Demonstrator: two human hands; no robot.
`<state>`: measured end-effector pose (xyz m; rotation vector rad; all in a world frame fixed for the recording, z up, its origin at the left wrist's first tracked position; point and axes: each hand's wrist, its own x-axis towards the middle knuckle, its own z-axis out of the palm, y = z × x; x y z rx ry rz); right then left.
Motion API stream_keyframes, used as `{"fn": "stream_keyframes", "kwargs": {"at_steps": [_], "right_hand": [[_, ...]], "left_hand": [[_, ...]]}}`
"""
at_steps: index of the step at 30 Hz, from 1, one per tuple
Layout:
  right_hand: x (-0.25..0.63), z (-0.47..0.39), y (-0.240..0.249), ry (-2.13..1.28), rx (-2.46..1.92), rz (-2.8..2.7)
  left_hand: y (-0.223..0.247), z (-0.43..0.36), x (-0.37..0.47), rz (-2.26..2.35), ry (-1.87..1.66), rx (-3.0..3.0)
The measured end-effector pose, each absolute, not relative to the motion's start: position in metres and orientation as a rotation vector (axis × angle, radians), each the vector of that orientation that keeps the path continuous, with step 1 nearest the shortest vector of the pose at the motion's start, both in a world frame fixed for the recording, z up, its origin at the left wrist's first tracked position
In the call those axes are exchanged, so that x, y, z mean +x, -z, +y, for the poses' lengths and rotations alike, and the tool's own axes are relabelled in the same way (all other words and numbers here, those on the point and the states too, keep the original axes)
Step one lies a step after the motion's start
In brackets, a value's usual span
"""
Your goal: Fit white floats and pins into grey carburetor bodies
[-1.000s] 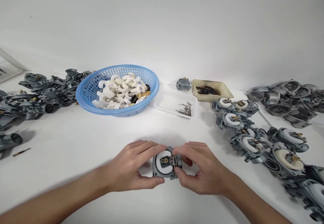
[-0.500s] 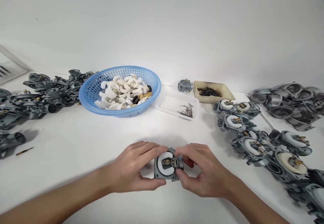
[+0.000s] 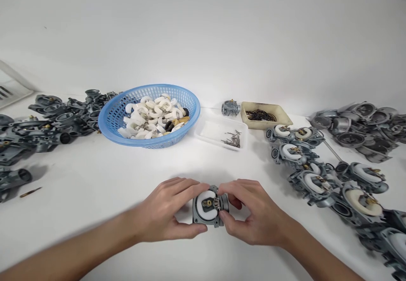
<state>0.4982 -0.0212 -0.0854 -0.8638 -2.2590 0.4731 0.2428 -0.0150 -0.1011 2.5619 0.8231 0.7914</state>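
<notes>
A grey metal carburetor body (image 3: pixel 199 219) lies on the white table in front of me, its open side facing up. Inside it sits a white C-shaped float (image 3: pixel 201 208) around brass jets. My left hand (image 3: pixel 173 211) grips the body's left side, fingers along the top edge and thumb at the lower edge. From the right, my right hand (image 3: pixel 252 213) closes on the body, with index finger and thumb at the metal hinge end of the float. Whether a small pin is between those fingertips is hidden.
A blue basket (image 3: pixel 106 135) of floats stands behind. Near it are a clear tray (image 3: pixel 206 133) with small pins and a cream tray (image 3: pixel 281 116) with black rings. Carburetors with floats (image 3: pixel 314 183) line the right; others (image 3: pixel 47 128) pile left. A small brass-coloured tool (image 3: pixel 31 192) lies at left.
Both hands keep the same hold on the carburetor body. The view has shifted very slightly; nothing else has visibly moved.
</notes>
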Motion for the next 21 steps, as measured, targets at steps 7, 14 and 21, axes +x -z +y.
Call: {"fn": "stream_keyframes", "kwargs": {"at_steps": [7, 14, 21], "right_hand": [[0.4987, -0.0206, 0.0856, -0.483, -0.853, -2.251], [0.4986, -0.0209, 0.0857, -0.479, -0.859, -2.265], [0.4987, -0.0216, 0.0868, -0.465, -0.857, -2.277]], "left_hand": [[0.1009, -0.015, 0.2424, 0.818, -0.778, 2.592], [0.101, -0.0154, 0.2427, 0.827, -0.773, 2.559], [0.1014, -0.0156, 0.2425, 0.822, -0.79, 2.565]]}}
